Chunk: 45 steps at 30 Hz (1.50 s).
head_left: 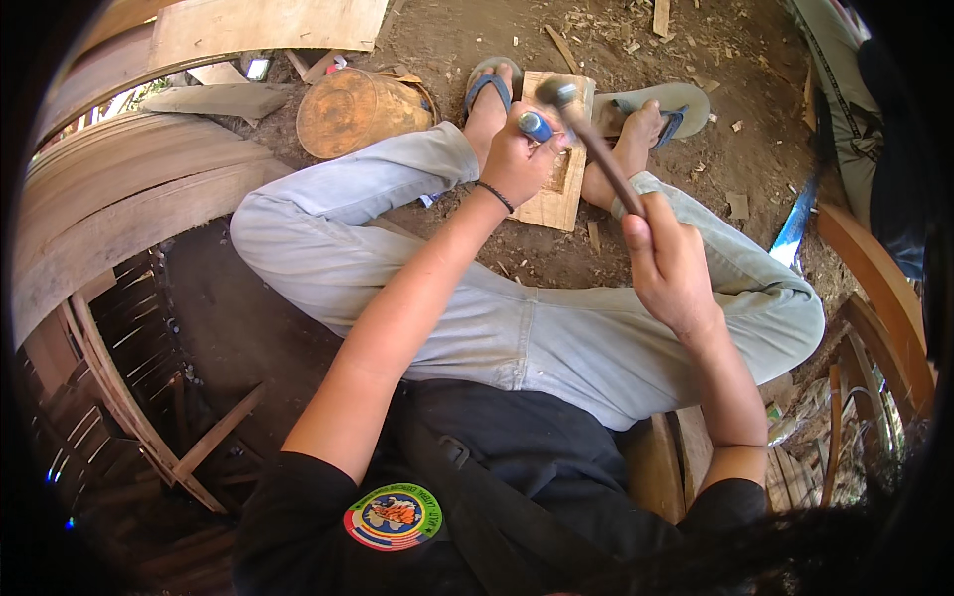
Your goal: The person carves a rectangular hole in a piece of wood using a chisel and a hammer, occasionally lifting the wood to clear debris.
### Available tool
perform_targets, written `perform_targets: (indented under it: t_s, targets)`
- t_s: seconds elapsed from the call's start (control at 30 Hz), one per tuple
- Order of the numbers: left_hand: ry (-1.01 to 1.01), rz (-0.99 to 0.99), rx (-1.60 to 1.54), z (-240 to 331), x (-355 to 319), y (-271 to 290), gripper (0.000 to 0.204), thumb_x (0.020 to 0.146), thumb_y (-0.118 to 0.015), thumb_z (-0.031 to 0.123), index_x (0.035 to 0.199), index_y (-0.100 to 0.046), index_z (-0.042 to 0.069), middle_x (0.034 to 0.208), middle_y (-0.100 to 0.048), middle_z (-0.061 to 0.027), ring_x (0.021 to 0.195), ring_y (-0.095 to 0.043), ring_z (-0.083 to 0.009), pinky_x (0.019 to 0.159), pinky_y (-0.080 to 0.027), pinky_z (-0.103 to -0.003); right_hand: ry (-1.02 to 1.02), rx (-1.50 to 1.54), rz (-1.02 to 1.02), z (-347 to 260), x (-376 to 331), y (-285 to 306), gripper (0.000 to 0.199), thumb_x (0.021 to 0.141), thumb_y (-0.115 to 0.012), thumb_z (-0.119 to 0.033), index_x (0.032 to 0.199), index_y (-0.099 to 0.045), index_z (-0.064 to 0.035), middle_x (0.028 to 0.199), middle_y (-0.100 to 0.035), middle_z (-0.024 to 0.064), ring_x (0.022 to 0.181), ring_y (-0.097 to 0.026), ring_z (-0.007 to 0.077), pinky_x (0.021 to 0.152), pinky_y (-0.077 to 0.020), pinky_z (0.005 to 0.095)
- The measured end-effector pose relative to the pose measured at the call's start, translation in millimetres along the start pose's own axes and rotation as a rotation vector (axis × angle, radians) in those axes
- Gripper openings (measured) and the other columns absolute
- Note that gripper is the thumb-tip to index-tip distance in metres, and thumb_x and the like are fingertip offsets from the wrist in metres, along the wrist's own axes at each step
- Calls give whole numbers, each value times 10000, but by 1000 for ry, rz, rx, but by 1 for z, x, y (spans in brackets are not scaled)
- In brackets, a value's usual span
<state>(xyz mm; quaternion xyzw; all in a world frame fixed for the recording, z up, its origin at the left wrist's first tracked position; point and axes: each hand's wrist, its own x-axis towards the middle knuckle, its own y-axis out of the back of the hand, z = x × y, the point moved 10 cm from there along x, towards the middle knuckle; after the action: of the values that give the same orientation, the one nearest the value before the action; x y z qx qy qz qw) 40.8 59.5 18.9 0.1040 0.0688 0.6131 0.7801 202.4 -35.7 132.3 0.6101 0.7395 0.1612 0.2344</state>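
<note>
A small wooden board (550, 212) lies on the ground between my two sandalled feet, with a recess visible in its face. Over the board, my left hand (517, 167) is closed round a chisel with a blue handle (535, 125); the chisel's lower end is hidden beneath my hand. My right hand (673, 263) grips the brown handle of a hammer (608, 162). The hammer's metal head appears just beside the chisel's butt end; whether they touch, I cannot tell.
A round orange-brown bucket-like container (353, 111) lies beyond my left knee. Planks (129, 209) are stacked at the left. A saw with a blue blade (793, 228) stands near my right knee, and another person's leg (845, 99) is at far right. Wood chips litter the dirt.
</note>
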Motion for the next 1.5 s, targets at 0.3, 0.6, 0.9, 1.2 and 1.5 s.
perform_targets:
  t_s: [0.3,0.6,0.9,1.2,1.5]
  targets:
    - [-34,-4,-15,0,-5,-4,271,858,-685,100,1020,-477,37,938,-616,-68,888,-603,-138,802,-506,-287,162,-223,-37,-25,-4,-2,211,938,-546,-223,956,-489,-21,652,-551,184,549,-584,398,478,-450,463]
    - [-102,29,128,2,-4,2,293,832,-709,81,969,-454,41,838,-609,-74,773,-614,-159,710,-519,-307,158,-248,-66,-31,3,2,247,917,-573,-249,855,-479,-28,531,-525,195,494,-561,409,475,-453,504]
    - [714,466,-619,-125,-23,78,301,947,-576,176,1152,-430,11,1046,-563,-158,986,-608,-298,837,-562,-465,80,383,191,-5,26,38,358,1021,-405,-354,865,-511,-50,605,-397,-55,527,-371,28,462,-292,213]
    - [409,403,-319,-61,-7,59,287,943,-588,175,1100,-437,-11,1035,-589,-139,904,-627,-236,794,-580,-381,-351,714,292,79,18,16,345,1028,-384,-356,850,-477,-75,560,-364,-58,385,-302,17,327,-256,193]
    - [199,285,-262,-37,-1,39,317,869,-703,203,996,-511,-15,865,-622,-75,747,-620,-130,648,-524,-254,-255,614,208,62,23,11,355,1025,-387,-370,849,-485,-78,567,-369,-65,419,-322,20,369,-277,193]
